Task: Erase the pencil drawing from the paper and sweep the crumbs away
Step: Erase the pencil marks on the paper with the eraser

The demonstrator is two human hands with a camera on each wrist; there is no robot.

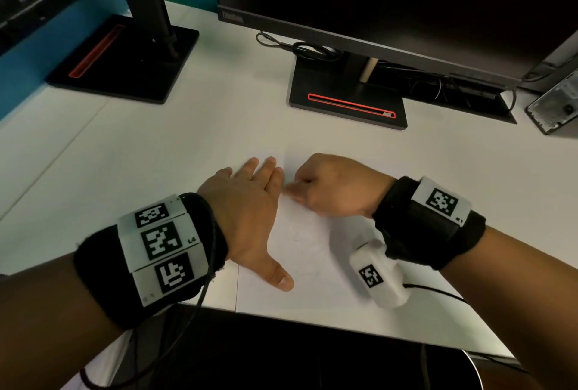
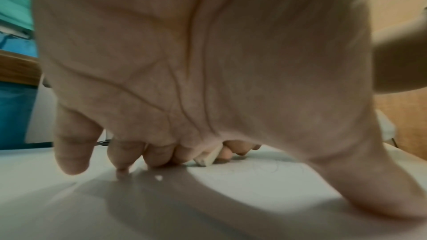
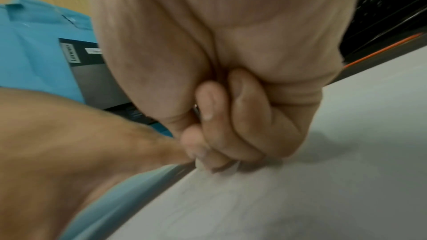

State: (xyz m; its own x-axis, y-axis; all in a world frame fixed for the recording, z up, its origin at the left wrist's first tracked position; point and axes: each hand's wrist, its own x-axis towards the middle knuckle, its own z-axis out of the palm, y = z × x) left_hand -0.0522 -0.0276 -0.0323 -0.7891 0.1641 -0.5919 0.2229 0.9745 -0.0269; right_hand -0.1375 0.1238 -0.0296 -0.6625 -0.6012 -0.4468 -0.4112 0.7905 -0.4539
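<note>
A white sheet of paper (image 1: 312, 267) lies on the white desk near its front edge, with faint pencil lines (image 1: 297, 233) in its middle. My left hand (image 1: 250, 202) lies flat on the paper's left part, fingers straight, thumb spread toward me. My right hand (image 1: 325, 189) is curled into a fist just right of the left fingertips and pinches a white eraser (image 2: 208, 158) against the paper. In the head view the eraser is hidden by the fist. The pencil lines (image 2: 265, 168) show beside the eraser. A small white crumb (image 2: 158, 177) lies by my left fingers.
A monitor stand (image 1: 347, 102) with a red slot stands behind the paper. A second black stand (image 1: 125, 58) is at the back left. Cables (image 1: 312, 52) trail behind, and a grey device (image 1: 553, 105) sits at the far right. The desk's front edge (image 1: 344, 324) runs just below the paper.
</note>
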